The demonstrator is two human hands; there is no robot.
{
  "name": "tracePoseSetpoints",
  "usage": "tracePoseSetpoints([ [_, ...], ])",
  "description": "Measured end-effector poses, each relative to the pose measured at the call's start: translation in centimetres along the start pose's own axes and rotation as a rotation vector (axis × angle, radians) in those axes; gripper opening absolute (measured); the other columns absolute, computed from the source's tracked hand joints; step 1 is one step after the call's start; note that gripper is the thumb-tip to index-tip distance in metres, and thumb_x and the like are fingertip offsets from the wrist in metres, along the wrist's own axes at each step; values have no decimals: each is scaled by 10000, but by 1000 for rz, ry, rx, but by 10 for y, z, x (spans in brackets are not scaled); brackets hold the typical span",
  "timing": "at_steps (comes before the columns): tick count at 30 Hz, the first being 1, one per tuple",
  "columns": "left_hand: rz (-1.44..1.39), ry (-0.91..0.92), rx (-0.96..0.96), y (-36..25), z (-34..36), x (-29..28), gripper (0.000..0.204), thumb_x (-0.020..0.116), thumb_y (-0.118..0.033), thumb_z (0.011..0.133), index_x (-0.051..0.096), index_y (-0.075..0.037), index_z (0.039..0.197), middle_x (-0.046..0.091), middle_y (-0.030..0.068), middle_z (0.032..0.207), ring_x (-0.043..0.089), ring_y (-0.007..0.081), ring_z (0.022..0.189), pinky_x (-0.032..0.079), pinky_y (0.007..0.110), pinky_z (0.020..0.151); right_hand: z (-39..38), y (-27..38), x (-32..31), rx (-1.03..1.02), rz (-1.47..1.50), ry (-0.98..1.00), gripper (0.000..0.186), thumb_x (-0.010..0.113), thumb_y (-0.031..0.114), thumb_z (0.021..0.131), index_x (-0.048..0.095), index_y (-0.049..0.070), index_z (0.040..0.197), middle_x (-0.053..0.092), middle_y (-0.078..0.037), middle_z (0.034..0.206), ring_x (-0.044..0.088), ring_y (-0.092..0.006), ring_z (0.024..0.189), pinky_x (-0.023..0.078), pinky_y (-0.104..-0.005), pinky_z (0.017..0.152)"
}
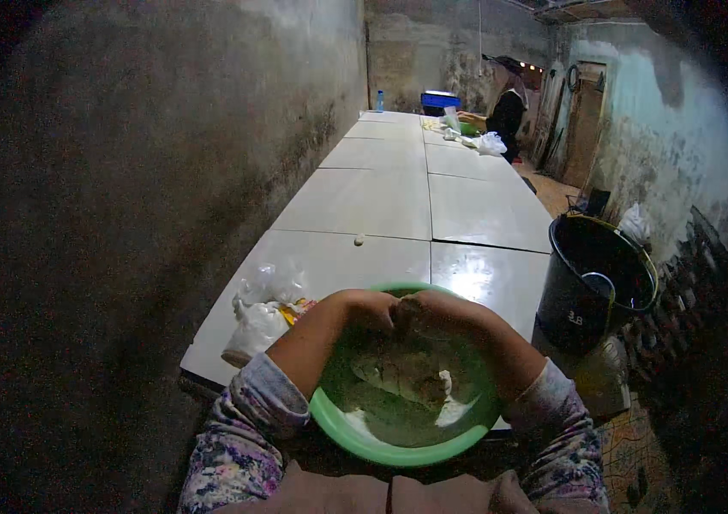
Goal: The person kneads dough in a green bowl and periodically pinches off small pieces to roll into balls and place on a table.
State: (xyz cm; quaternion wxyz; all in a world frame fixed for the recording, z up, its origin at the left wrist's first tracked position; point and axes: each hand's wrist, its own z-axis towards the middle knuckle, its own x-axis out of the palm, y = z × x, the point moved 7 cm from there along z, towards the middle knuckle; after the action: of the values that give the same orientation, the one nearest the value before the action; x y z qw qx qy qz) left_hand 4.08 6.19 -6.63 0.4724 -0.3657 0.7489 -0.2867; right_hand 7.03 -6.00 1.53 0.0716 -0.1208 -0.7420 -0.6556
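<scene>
A green plastic basin (398, 457) sits at the near end of the long white table, close against me. White powder (454, 413) clings to its inside wall, and a pale, floury layer covers the shadowed bottom. My left hand (371, 310) and my right hand (425, 308) meet over the basin's far side, knuckles together and fingers curled downward. Both hands look closed; whatever they grip, if anything, is hidden beneath them. Left of the basin, by my left forearm, stands a clear plastic bag of white stuff (254, 332). A small pale lump (359, 241) lies farther up the table.
On the right stands a large black bucket (582, 295) with a handle. A wall (235, 128) runs along the table's left side. At the far end another person (508, 107) works beside white plastic bags (491, 144), a blue crate (441, 100) and a blue bottle (380, 101).
</scene>
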Motion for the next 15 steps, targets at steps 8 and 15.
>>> tracePoseSetpoints([
  [8,-202,-81,280,24,17,-24,339,621,-77,724,562,13,1046,598,34,898,529,137,781,445,309,733,53,-23,-27,68,-363,138,299,500,217,872,592,-27,1017,606,-69,922,542,-135,786,436,-278,744],
  [15,-365,-111,292,23,20,-23,390,660,-55,676,565,7,1049,620,32,911,539,117,790,453,286,723,48,-5,-17,-59,-504,96,213,487,141,840,598,-30,904,591,-53,806,508,-126,714,431,-282,669],
])
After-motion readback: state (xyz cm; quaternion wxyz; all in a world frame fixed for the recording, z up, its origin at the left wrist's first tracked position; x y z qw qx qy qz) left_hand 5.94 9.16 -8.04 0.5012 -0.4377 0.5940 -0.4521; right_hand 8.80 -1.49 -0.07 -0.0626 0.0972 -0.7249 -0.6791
